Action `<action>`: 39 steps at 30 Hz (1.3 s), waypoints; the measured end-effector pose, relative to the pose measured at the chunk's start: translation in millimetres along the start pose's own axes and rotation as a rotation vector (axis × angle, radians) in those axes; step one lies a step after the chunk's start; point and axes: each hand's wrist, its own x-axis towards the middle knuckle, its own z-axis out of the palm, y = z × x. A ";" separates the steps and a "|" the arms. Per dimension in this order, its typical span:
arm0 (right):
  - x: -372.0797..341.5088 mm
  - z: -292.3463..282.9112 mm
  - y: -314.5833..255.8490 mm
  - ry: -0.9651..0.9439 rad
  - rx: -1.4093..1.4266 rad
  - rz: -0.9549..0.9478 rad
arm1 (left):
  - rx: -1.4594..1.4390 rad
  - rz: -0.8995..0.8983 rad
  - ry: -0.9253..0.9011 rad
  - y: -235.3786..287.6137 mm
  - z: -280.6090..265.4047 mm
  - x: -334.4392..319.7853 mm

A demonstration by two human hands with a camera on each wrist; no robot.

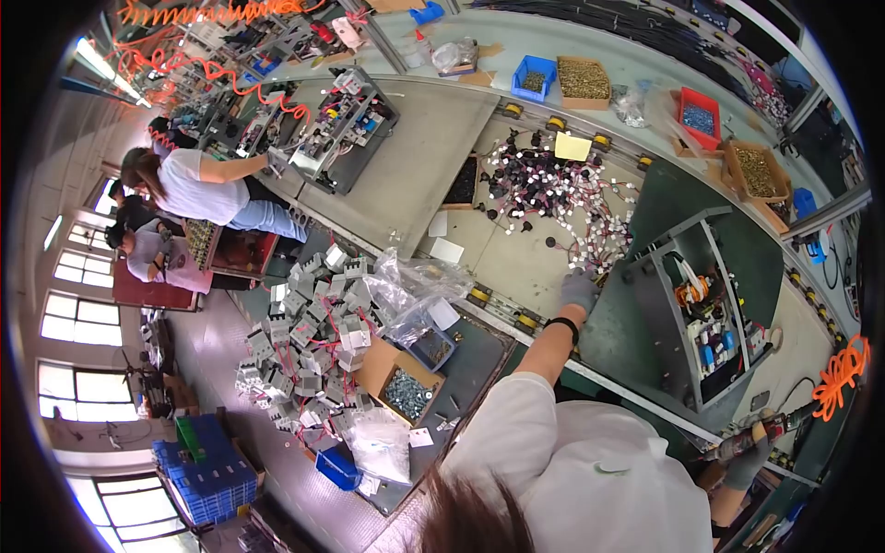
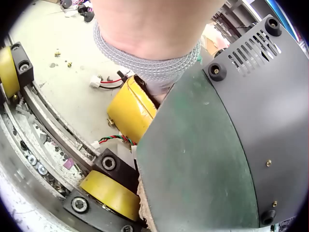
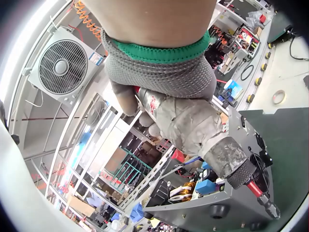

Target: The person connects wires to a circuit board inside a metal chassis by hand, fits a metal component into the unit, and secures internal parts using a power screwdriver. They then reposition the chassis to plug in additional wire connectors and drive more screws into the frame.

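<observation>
My gloved left hand [image 1: 579, 290] reaches to the edge of the green board [image 1: 608, 341], beside a pile of wired connectors [image 1: 562, 189]. In the left wrist view only the glove's cuff [image 2: 149, 65] shows well; the fingers are hidden past the board's edge, so I cannot tell what they hold. My gloved right hand [image 3: 161, 79] grips a tape-wrapped power screwdriver [image 3: 193, 125], its bit pointing down and outward. An open grey metal chassis [image 1: 659, 313] with coils and circuit parts inside stands tilted in the head view, on the green board between my hands.
Yellow rollers [image 2: 111, 193] line the rail along the bench. Boxes of screws [image 1: 583, 81] and a red bin [image 1: 699, 118] stand on the back shelf. Left lies a heap of grey parts with red wires [image 1: 309, 332]. An orange coiled hose [image 1: 841, 378] hangs at right. Other people [image 1: 198, 184] work at far left.
</observation>
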 end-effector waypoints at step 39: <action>68.1 86.5 -71.9 -0.373 0.392 -0.321 | -1.737 -0.031 -0.493 151.5 -137.1 -111.8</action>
